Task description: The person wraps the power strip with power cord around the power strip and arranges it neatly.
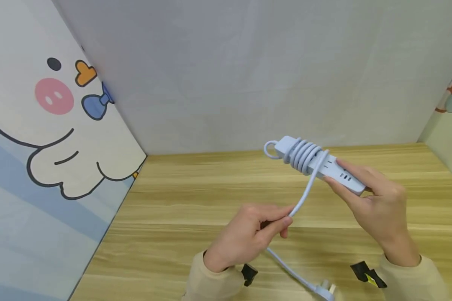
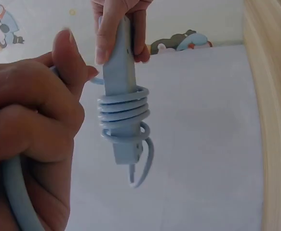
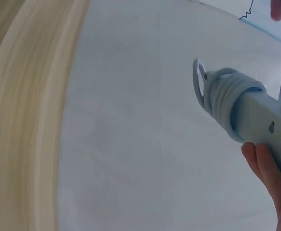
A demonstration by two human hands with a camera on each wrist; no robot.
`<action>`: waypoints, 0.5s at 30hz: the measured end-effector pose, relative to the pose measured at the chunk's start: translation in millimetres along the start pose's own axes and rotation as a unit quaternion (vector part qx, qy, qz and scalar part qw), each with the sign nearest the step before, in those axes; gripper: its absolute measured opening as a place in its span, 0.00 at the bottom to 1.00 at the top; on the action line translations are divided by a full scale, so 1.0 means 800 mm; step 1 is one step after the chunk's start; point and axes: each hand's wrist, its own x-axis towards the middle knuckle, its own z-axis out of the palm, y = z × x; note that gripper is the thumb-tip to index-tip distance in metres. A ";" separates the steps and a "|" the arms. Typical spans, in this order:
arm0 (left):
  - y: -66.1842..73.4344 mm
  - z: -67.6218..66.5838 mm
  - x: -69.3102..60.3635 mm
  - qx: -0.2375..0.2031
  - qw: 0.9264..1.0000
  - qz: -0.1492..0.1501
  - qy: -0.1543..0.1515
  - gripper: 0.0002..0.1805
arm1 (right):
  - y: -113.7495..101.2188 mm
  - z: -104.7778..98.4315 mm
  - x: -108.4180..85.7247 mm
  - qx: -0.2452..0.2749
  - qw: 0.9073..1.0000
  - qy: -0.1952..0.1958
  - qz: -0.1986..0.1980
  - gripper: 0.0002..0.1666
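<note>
The white power strip [image 1: 335,169] is held up off the wood-grain tabletop [image 1: 165,217], right of centre and toward its far side. It lies to the far left of the right hand [image 1: 378,205] and to the far right of the left hand [image 1: 250,234], its near end within the right hand's grasp. The right hand grips that end along its two long edges, thumb on the near-left edge and fingers on the far-right one. The left hand pinches the power cord [image 1: 306,190] between thumb and forefinger, well apart from the strip, with its other fingers curled in.

The strip's long axis slants from far left to near right. Its socket face, with slots and small ports, is turned up toward the head view, while the right wrist view shows a keyhole in the underside. Several coils of cord wrap the far-left half side by side, and a small loop sticks out past that end. From the coils the cord runs nearer and leftward to the left hand, then on to the near right, ending in a plug [image 1: 325,291] with its prongs visible.
</note>
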 end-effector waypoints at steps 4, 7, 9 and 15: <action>-0.002 -0.008 -0.003 -0.009 1.000 -0.028 -0.011 0.16 | -0.010 0.005 0.002 0.047 0.997 0.062 0.029 0.33; -0.005 -0.016 -0.006 -0.014 0.998 -0.058 0.021 0.15 | -0.019 0.009 0.002 0.093 0.990 0.092 0.054 0.23; -0.007 -0.020 -0.008 -0.008 0.997 -0.065 0.042 0.14 | -0.023 0.012 0.002 0.113 0.986 0.101 0.074 0.19; -0.013 -0.025 -0.011 -0.007 0.998 -0.061 -0.002 0.15 | -0.025 0.010 0.003 0.172 0.965 0.134 0.142 0.18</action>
